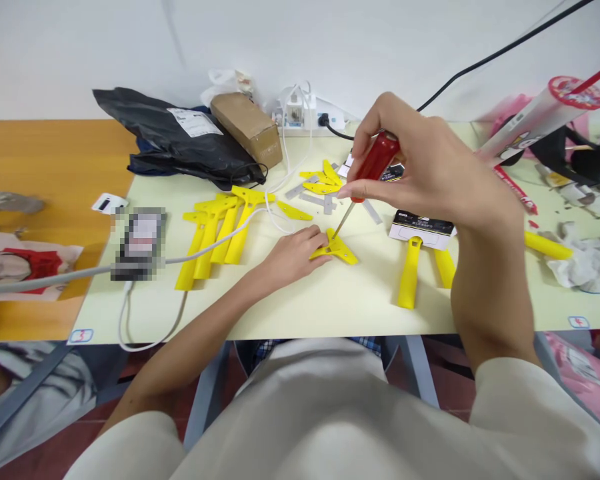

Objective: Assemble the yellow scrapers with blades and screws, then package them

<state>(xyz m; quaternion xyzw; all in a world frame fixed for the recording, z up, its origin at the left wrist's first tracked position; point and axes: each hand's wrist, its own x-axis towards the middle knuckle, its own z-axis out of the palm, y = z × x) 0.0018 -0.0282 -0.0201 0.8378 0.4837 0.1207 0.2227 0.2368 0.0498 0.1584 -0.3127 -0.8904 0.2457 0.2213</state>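
Note:
My right hand (415, 160) is wrapped round the red handle of a screwdriver (377, 160). The screwdriver's shaft slants down, with its tip at a screw hole in a yellow plastic scraper (343, 250). My left hand (297, 257) presses that scraper onto the table, its fingers closed over the left end and hiding part of it. Behind it lie loose yellow scraper plates (323, 188) and thin grey metal blades (316, 200). Several yellow scraper handles (210, 240) lie in a row left of my left hand. A finished-looking scraper (409, 277) with a black-and-white card over its head lies to the right.
A white cable (220, 237) crosses the table in front of the handles, beside a blurred-out device (139, 243). Along the wall are a black plastic bag (180, 137), a cardboard box (247, 130) and a power strip (297, 113). Crumpled tissue (587, 257) lies on the right.

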